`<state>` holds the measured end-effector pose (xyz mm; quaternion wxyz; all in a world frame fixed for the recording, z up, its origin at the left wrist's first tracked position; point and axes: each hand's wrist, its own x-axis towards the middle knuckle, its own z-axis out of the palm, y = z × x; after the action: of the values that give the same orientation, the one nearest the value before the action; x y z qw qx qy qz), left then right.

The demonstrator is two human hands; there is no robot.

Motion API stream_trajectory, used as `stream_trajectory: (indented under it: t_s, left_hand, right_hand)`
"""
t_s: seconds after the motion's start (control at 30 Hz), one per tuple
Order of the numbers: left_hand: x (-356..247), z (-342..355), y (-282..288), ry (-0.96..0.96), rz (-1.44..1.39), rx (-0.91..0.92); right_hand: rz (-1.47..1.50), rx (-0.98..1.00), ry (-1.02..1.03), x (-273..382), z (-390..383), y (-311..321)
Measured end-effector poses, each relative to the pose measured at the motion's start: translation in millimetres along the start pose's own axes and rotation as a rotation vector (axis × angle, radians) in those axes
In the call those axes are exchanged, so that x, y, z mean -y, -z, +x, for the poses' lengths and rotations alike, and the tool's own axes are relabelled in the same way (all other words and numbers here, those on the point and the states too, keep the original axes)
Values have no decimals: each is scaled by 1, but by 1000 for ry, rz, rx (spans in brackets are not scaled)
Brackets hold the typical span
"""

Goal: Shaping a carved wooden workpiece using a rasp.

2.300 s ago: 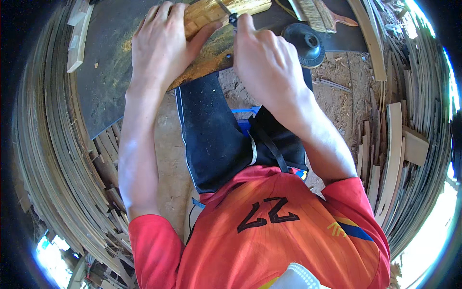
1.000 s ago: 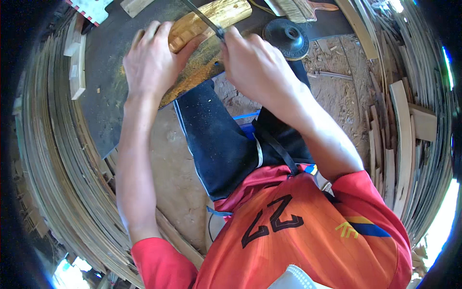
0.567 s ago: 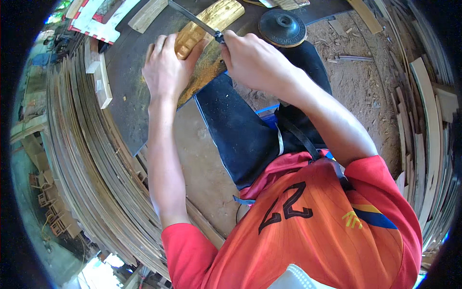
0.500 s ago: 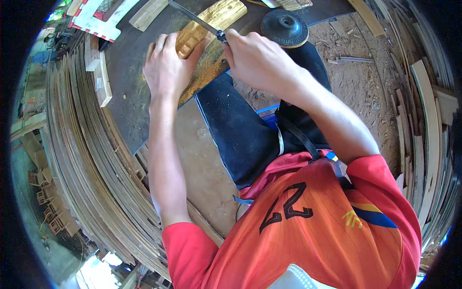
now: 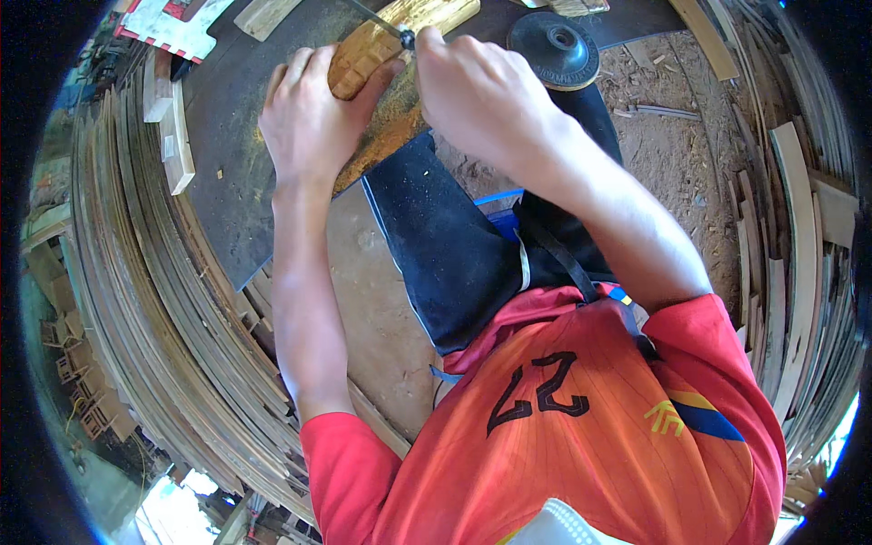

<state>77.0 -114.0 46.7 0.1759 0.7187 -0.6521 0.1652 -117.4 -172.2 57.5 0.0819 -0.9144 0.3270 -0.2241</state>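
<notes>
My left hand [image 5: 313,118] is closed around the near end of a carved wooden piece [image 5: 365,62] with blocky notches cut in it. The piece lies slanted on a dark work surface [image 5: 238,186]. Across its top runs a thin metal file [image 5: 371,14], whose far end passes out of view. My right hand [image 5: 486,95] grips the file at its handle, which the fingers hide. Orange-brown sawdust [image 5: 386,143] is spread beside the wood, under my left hand and wrist.
A black round disc pad [image 5: 556,50] sits right of my right hand. A pale wooden block [image 5: 265,16] and a white, red-edged piece [image 5: 173,32] lie at the far left. Long boards are stacked at the left [image 5: 154,272] and right [image 5: 795,245].
My right hand has pushed the file forward and slightly left across the wood. My left hand keeps its hold, and the whole view has shifted a little.
</notes>
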Motion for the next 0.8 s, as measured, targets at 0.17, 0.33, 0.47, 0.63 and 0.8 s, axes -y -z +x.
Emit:
stream_trajectory:
  t_s: [0.17,0.33,0.47,0.63,0.8]
  left_hand:
    - [2,-2,-6,-13,20,-53]
    - [2,-1,-6,-19,19,-73]
    - [2,1,-7,-17,28,-53]
    - [1,-3,-7,-1,-12,-69]
    - [-5,-4,1,36,-39,-40]
  right_hand:
    - [244,34,-70,-9,5,-7]
    - [322,61,6,-20,12,-10]
    - [465,-53,60,-35,15,-31]
    - [851,467,-360,-21,21,14]
    - [498,-8,-72,-27,14,-5]
